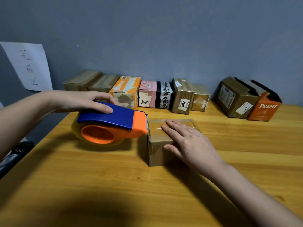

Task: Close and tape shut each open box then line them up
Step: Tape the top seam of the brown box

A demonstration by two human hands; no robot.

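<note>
Right hand lay flat, fingers straight, on small cardboard box; left hand gripped tape dispenser at box's left edge.

Dim, warm indoor light from above and behind the viewer: broad soft shadow across the near wooden table, darker shadow under the tape dispenser left of the small cardboard box, mild overall softness, wide-angle bowing of the table's edges, no glare.
</note>
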